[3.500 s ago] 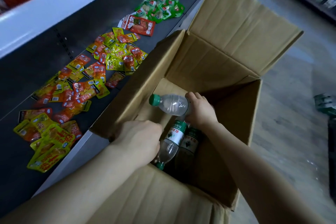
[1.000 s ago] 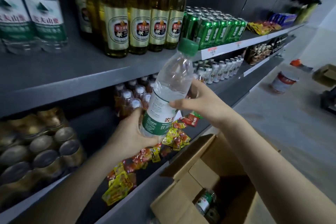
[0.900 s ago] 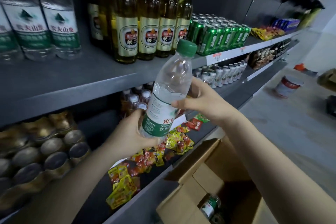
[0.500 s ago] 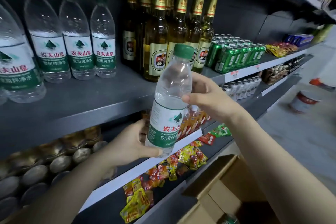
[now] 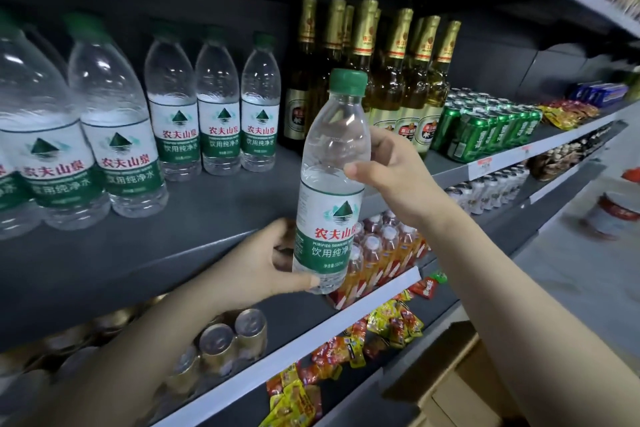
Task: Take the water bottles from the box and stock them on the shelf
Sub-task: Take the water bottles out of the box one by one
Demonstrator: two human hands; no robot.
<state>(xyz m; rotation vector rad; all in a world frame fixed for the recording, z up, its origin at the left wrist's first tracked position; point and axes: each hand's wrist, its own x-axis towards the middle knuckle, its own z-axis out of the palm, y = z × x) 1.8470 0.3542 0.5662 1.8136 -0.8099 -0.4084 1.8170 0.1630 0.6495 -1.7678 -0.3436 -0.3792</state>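
A clear water bottle (image 5: 330, 191) with a green cap and green-white label stands upright in the air in front of the dark shelf (image 5: 194, 218). My left hand (image 5: 266, 263) grips its base. My right hand (image 5: 394, 170) holds its upper body, thumb across the front. On the shelf behind stand several matching water bottles (image 5: 218, 121), with larger ones (image 5: 114, 135) at the left. The cardboard box (image 5: 446, 381) shows only an edge at the lower right.
Gold-capped beer bottles (image 5: 391, 87) and green cans (image 5: 485, 128) fill the shelf right of the water. Below are orange drink bottles (image 5: 381, 253), tins (image 5: 228, 336) and loose snack packets (image 5: 391, 322). A bare strip of shelf lies before the small water bottles.
The bottle came out of the box and both hands have lifted it up to the water shelf level. My view has tilted upward and the box has dropped almost out of sight.
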